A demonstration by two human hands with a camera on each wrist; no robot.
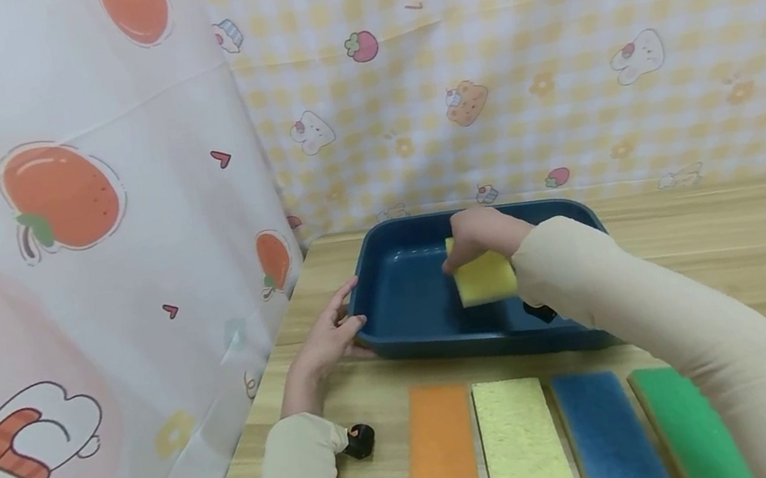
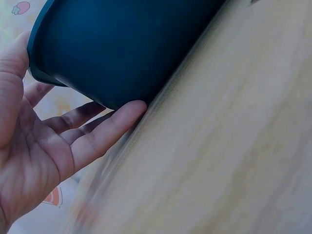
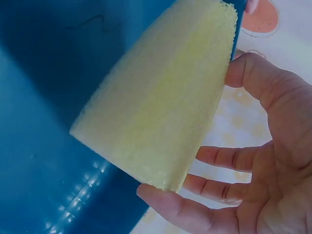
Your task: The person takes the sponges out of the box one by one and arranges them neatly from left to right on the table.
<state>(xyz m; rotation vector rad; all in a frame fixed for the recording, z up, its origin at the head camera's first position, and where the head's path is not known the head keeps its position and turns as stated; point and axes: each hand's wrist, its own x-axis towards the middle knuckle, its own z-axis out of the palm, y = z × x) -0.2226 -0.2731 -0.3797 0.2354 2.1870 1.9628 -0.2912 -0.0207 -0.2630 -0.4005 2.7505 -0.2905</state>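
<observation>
A dark blue plastic basin (image 1: pixel 399 291) sits on the wooden table. My right hand (image 1: pixel 484 230) reaches over it and grips a yellow sponge (image 1: pixel 485 281) above its floor. In the right wrist view the thumb and fingers hold the sponge (image 3: pixel 156 107) by its edges, its broad face bowed. My left hand (image 1: pixel 327 340) is at the basin's left end. The left wrist view shows its spread, fairly straight fingers touching the outer wall (image 2: pixel 117 48) low down, with the thumb up by the rim.
In front of the basin lie flat pads in a row: orange (image 1: pixel 439 445), pale yellow (image 1: pixel 525 443), blue (image 1: pixel 609 434) and green (image 1: pixel 691 424). The right forearm passes over the green one. Patterned cloth (image 1: pixel 536 61) hangs behind and at the left of the table (image 1: pixel 734 248).
</observation>
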